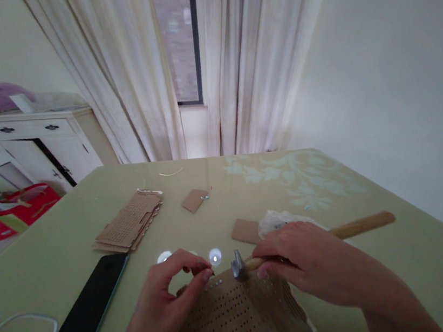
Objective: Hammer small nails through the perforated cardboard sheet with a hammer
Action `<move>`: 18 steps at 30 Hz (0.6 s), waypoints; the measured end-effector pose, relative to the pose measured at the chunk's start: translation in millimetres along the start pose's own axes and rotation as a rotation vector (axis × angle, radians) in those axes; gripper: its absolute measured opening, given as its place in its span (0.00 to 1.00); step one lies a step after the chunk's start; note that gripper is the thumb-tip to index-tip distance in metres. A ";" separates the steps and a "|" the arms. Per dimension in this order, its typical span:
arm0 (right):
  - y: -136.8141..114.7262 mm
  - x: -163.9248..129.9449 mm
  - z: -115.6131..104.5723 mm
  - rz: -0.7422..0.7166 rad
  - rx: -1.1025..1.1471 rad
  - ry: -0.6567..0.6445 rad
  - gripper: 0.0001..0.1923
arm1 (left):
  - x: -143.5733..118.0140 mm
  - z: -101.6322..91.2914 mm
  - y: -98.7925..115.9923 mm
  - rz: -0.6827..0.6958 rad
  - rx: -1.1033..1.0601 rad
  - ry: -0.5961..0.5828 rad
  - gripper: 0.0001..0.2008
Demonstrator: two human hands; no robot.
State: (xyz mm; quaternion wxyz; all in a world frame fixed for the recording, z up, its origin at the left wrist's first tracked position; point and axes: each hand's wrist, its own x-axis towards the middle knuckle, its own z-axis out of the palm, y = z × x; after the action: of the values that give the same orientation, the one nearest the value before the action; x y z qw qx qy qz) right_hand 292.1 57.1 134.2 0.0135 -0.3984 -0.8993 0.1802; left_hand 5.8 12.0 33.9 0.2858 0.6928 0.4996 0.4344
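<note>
My right hand (299, 259) is wrapped round the wooden handle of a hammer (239, 269), close behind its metal head. The long end of the handle sticks out to the right past my wrist. Thumb and fingertips of my left hand (176, 291) are pinched together, with a tiny dark tip showing at them that is too small to name. Below both hands lies a piece of cardboard (233, 317) punched with rows of small holes. A few small pale studs (216, 283) sit along its top edge, beside my left fingertips. The hammer head hangs over that same edge.
A black phone (91, 305) and a white cable (41, 316) lie at the left. Behind them is a stack of perforated cardboard (129, 222). Further back sits a small cardboard piece (194, 200). A clear plastic bag (279, 219) rests on another cardboard piece (244, 231) behind my right hand.
</note>
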 end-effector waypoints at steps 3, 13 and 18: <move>1.8 0.2 -1.1 0.021 -0.024 0.001 0.10 | -1.8 9.9 1.3 -0.090 0.024 -0.098 0.08; -0.6 4.8 2.7 0.014 -0.056 -0.022 0.07 | 0.4 19.8 -7.7 -0.012 0.071 -0.219 0.11; -0.8 5.3 3.6 0.011 -0.051 -0.030 0.09 | 0.7 23.0 -10.0 0.075 0.076 -0.200 0.10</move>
State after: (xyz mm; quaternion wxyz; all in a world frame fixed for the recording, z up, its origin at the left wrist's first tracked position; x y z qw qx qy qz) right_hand 287.3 59.3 130.5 -0.0112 -0.4005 -0.9015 0.1633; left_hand 22.0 16.9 15.3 0.2916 0.7613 0.4582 0.3542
